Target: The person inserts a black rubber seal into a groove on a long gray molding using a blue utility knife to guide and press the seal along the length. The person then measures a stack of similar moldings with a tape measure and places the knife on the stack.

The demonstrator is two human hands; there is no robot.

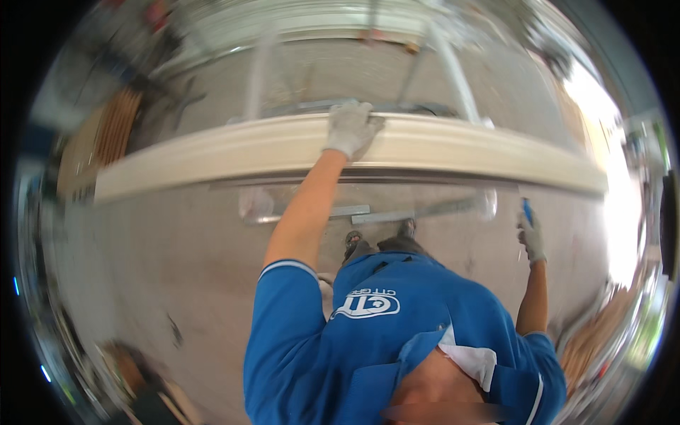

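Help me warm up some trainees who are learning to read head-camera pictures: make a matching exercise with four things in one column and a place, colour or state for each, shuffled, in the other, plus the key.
Things
1. Left hand
2. Right hand
3. Long board
4. Shirt

Places, colours, states
A. Cream, stretching sideways across the view
B. Gloved, holding a slim blue object
C. Blue, worn by the person
D. Gloved, resting on the long board

Right pairs: 1-D, 2-B, 3-A, 4-C
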